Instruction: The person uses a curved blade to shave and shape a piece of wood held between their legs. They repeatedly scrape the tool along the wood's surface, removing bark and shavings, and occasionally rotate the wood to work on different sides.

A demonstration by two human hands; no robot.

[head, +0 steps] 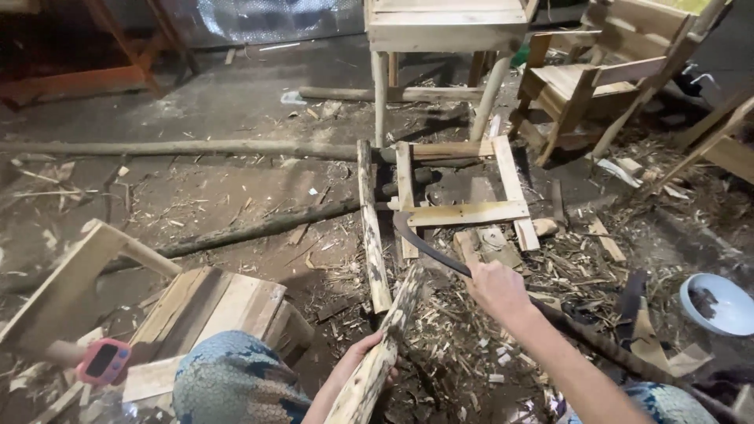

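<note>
Two hands at work low in the view, over a floor (236,110) littered with wood shavings.

Item 1: left hand (363,355), fingers wrapped round a peeled pole (377,361) with dark bark patches; the pole slants up from the bottom edge toward the middle, its upper end near a second pale stick.

Item 2: right hand (496,287), fist closed on the handle of a curved blade (424,243), a dark sickle-like knife whose tip arcs up and left, just above the upper end of the pole.

Item 3: patterned blue knee (236,385), bottom centre-left; beside it a small pink gadget with a dark screen (104,361).

Item 4: block of stacked planks (212,306), just left of the pole, resting on the floor.

Item 5: pale blue bowl (719,305), on the floor at the right edge, well apart from both hands.

Item 6: second stick (371,228), pale and upright in the view, lying beside a flat wooden frame (471,212) of nailed slats on the floor.

Item 7: long dark branch (259,232), running diagonally left of the frame; a longer pole (173,147) lies across the floor beyond it.

Item 8: unpainted wooden stool (440,31) on round legs, top centre; a low wooden chair (597,78) to its right.
</note>
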